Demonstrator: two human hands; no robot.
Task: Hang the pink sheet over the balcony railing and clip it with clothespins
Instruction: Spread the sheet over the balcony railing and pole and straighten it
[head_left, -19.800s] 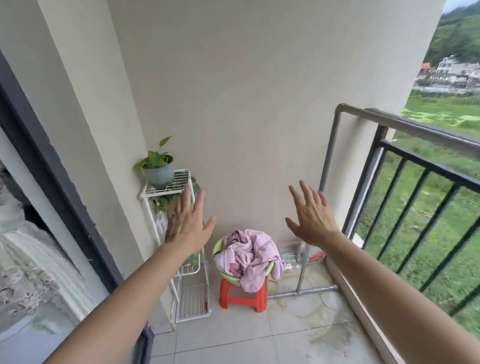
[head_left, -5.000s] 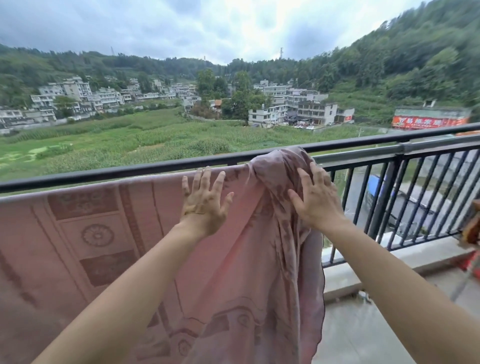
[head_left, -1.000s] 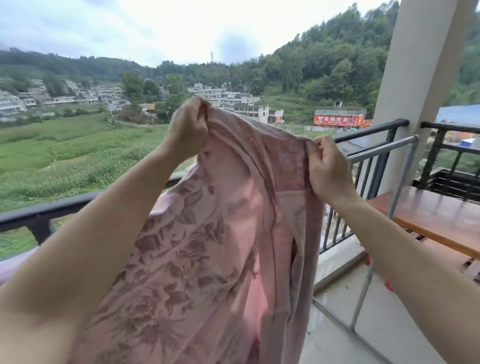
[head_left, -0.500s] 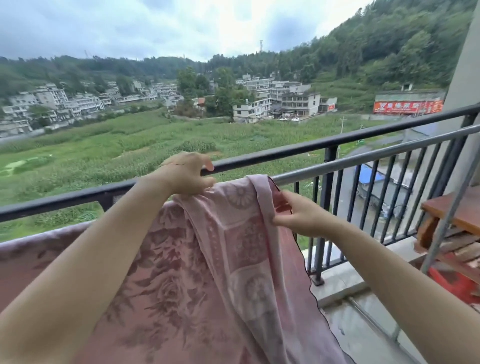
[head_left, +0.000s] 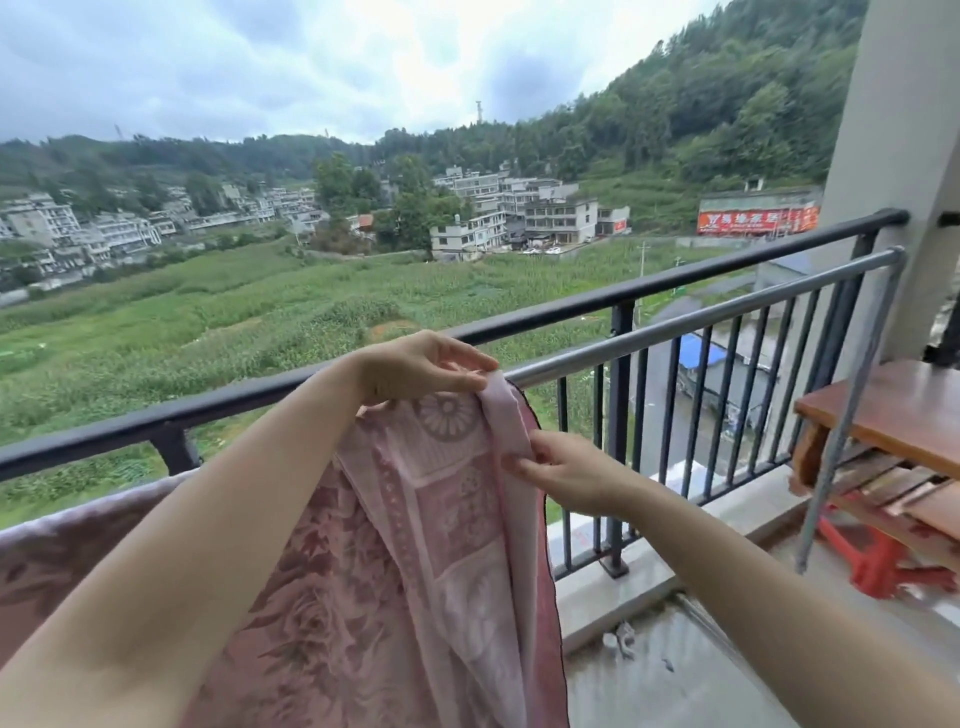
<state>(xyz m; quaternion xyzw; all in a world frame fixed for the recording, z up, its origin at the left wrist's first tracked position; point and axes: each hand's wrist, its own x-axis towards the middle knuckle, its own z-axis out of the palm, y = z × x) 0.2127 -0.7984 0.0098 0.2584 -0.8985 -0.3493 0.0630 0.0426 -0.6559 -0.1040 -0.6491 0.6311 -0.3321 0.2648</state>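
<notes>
Pink sheet (head_left: 395, 561) with darker floral and medallion patterns; black railing (head_left: 675, 283); red stool (head_left: 878, 561).

Left hand (head_left: 423, 366) and right hand (head_left: 563, 475) pinching pink sheet (head_left: 415, 545) edge, draped on silver rail (head_left: 701, 325)

One pink sheet (head_left: 426, 545) hangs here, and two hands work at it: the left hand (head_left: 421, 366) at its top corner and the right hand (head_left: 566, 475) just below on its edge. To the right of the sheet run two rails, one black balcony railing (head_left: 727, 262) and one silver bar (head_left: 727, 317) just beneath it. Farther right of the sheet stand one wooden table (head_left: 904, 405), one red stool (head_left: 883, 556) under it and one pillar (head_left: 904, 156).
</notes>
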